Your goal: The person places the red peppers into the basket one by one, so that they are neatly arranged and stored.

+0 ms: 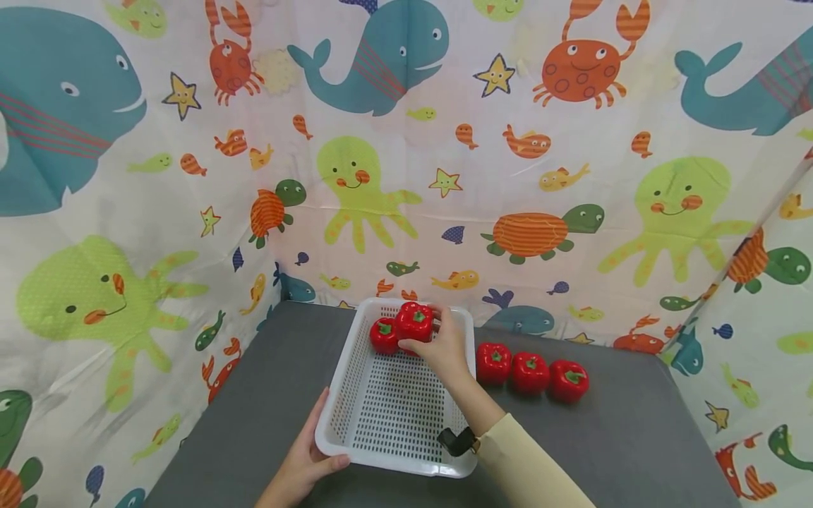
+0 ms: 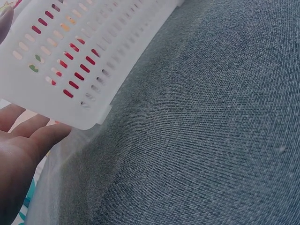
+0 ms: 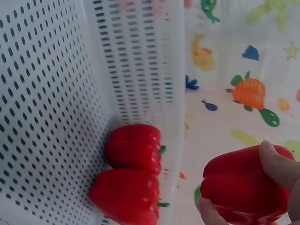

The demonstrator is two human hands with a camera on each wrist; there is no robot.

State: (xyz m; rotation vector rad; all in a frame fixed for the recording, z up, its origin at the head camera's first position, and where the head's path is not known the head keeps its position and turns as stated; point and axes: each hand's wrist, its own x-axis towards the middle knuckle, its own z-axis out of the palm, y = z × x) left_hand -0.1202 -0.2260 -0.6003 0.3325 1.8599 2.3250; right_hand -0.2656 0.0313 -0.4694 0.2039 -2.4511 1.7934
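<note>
My right hand grips a glossy red bell pepper with a green stem, above the far end of a white perforated plastic basket. In the right wrist view thumb and fingertips press the sides of this pepper. Two more red peppers lie inside the basket, side by side against its far wall: one shows plainly from the head, the other is mostly hidden there beneath the held pepper. At the basket's near left corner, my left hand holds the rim, thumb in front and fingers along the left side.
Three red bell peppers stand in a row on the dark grey table, just right of the basket. A cloth curtain printed with sea animals hangs behind the table and along both sides. A black device is strapped to my right wrist.
</note>
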